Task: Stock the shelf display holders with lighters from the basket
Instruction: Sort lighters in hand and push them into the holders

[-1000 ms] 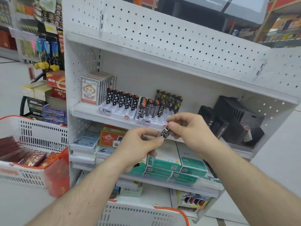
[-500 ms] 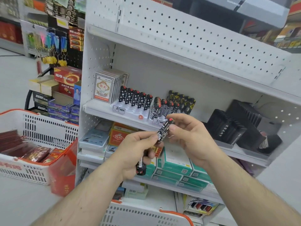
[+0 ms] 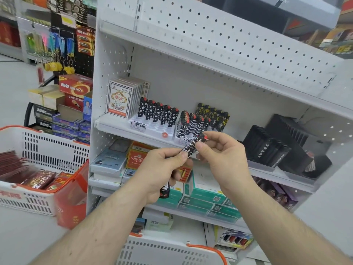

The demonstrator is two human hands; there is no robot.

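Both my hands hold a black lighter [image 3: 193, 145] with a white circuit pattern and red top, tilted, in front of the middle shelf. My right hand [image 3: 219, 155] pinches its upper end and my left hand [image 3: 160, 169] pinches its lower end. My left hand also grips other lighters [image 3: 165, 190] that stick out below the palm. On the shelf stand two white display holders [image 3: 152, 129]: the left carries star-patterned lighters [image 3: 158, 112], the right carries circuit-patterned lighters [image 3: 191, 125] and yellow-black ones [image 3: 214, 115]. A white basket [image 3: 168, 251] with an orange handle sits below my arms.
Card boxes [image 3: 120, 98] stand left of the holders; black boxes [image 3: 267, 146] sit to the right. Teal and white cartons [image 3: 202, 190] fill the shelf below. A second white basket [image 3: 38, 150] with red packets stands at left. A red bag [image 3: 72, 197] hangs beside it.
Both hands rose slightly with the circuit lighter, which now tilts more upright with its red top nearer the right holder. The view shifted left and closer.
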